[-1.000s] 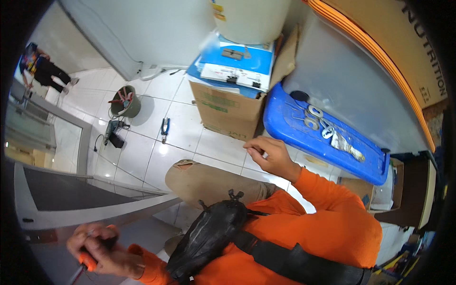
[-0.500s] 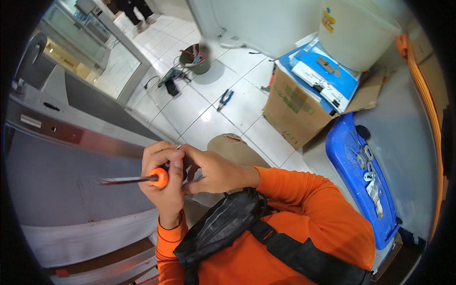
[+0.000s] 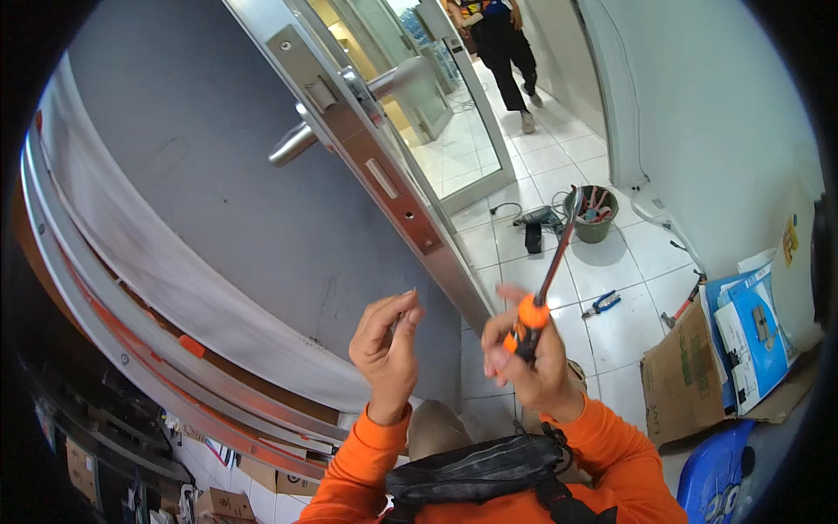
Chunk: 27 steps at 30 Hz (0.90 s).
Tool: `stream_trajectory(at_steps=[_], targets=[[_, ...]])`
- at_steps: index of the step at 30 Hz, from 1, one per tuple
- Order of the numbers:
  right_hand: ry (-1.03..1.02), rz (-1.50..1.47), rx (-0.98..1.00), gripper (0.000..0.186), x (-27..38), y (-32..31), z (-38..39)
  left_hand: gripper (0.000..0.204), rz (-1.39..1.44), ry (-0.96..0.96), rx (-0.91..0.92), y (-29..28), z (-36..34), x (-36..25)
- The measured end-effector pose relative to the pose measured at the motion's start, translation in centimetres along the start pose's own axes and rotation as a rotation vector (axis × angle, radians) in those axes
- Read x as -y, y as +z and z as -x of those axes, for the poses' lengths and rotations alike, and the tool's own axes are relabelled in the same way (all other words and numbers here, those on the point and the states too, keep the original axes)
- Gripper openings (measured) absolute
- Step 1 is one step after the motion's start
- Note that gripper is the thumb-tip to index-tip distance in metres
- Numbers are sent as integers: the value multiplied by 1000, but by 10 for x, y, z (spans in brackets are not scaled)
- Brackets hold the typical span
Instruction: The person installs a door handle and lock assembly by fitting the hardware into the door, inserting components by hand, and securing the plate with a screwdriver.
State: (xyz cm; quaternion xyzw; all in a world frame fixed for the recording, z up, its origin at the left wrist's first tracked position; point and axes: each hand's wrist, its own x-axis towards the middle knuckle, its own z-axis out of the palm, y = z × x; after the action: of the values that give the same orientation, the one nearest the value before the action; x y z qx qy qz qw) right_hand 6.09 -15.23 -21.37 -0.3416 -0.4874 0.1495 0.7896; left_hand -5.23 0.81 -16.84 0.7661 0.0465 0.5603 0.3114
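My left hand (image 3: 384, 345) is pinched around something small I cannot make out, below the edge of an aluminum door. My right hand (image 3: 532, 367) grips an orange-and-black screwdriver (image 3: 528, 325), its shaft pointing up. Ahead, the door edge carries a latch plate (image 3: 310, 83), a slot with a hole below it (image 3: 408, 216), and a silver lever handle (image 3: 292, 144).
A bucket of tools (image 3: 592, 227), drill (image 3: 537, 216) and pliers (image 3: 602, 304) are on the tiled floor. At right stand a cardboard box (image 3: 676, 384) with folders and a blue lid (image 3: 716, 467). A person (image 3: 506, 61) stands in the corridor beyond the glass door.
The view has turned up toward the door edge. The screwdriver has passed from my left hand to my right, and my hands have moved apart.
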Motion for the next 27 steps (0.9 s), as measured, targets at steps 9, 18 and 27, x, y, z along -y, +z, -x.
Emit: stream_trajectory(at_steps=[9, 18, 27], targets=[[-14, -173, -129, 71, 66, 7, -62, 23, -26, 806, -284, 7, -150, -48], [-55, -309, -184, 57, 58, 15, -79, 14, -530, 1226, 522, 25, -282, -127], [63, -389, -21, 55, 51, 22, -85, 8, -617, 1210, 518, 22, -271, -121]])
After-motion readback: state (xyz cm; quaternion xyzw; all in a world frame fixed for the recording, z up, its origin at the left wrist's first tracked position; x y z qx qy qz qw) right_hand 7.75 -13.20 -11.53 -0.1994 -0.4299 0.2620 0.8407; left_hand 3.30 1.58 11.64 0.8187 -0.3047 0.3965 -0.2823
